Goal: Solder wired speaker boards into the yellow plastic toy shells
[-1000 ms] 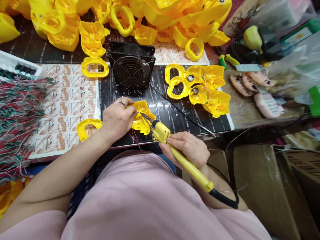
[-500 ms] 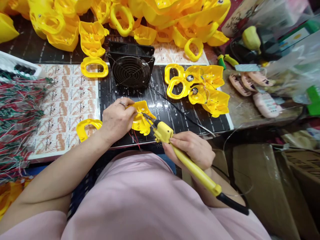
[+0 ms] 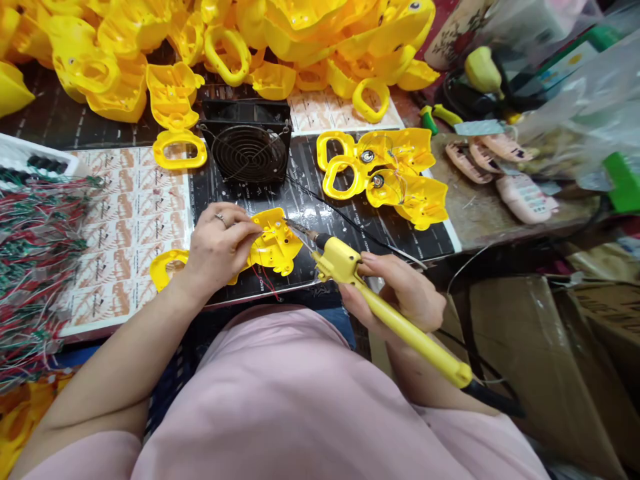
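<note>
Two hands work at the near edge of the tabletop (image 3: 310,205). Around the handle of a yellow soldering iron (image 3: 411,331), the right hand (image 3: 413,290) keeps a closed grip; the left hand (image 3: 217,240) has thumb and fingers pinched together at the left edge of a yellow shell (image 3: 273,248), and whether they hold the shell itself or a fine wire, I cannot tell. Long and slanting, the iron runs from lower right to upper left, its metal tip (image 3: 301,229) pointing at the shell's upper right edge; contact is unclear. The shell lies on the tabletop with its hollow side up, lobed end toward the lower right, a red wire (image 3: 270,285) trailing below it. Beyond stands a black fan (image 3: 250,155), and to its right lie two wired yellow shells (image 3: 400,179), their ring handles toward the left. At far left, a white box (image 3: 70,165) holds black round parts (image 3: 45,165), with bundled wires (image 3: 40,247) heaped in front. At far right, a clear plastic bag (image 3: 580,127) contains yellowish pieces, individually indistinct. Cardboard boxes (image 3: 525,347) sit below; their contents are hidden.
</note>
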A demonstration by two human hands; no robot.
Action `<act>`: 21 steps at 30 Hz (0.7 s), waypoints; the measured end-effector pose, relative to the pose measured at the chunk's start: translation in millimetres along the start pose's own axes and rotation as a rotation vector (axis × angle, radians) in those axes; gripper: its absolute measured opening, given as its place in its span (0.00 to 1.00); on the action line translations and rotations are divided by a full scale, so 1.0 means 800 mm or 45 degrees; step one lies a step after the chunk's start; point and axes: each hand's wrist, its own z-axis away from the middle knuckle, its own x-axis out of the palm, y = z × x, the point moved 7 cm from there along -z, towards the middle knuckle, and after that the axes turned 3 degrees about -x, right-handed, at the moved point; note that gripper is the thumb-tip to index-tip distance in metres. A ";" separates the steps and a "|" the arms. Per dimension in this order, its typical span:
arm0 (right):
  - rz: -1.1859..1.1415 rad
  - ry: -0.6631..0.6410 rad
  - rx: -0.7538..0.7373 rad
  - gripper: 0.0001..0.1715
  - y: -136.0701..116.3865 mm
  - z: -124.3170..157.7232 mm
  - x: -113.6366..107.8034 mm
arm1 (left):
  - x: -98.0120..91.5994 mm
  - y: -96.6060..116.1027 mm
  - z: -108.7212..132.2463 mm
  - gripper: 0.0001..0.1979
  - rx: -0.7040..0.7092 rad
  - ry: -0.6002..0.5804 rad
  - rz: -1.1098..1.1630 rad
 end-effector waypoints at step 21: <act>-0.138 -0.166 -0.214 0.08 -0.017 -0.005 0.027 | 0.019 0.001 0.012 0.10 0.090 -0.073 -0.107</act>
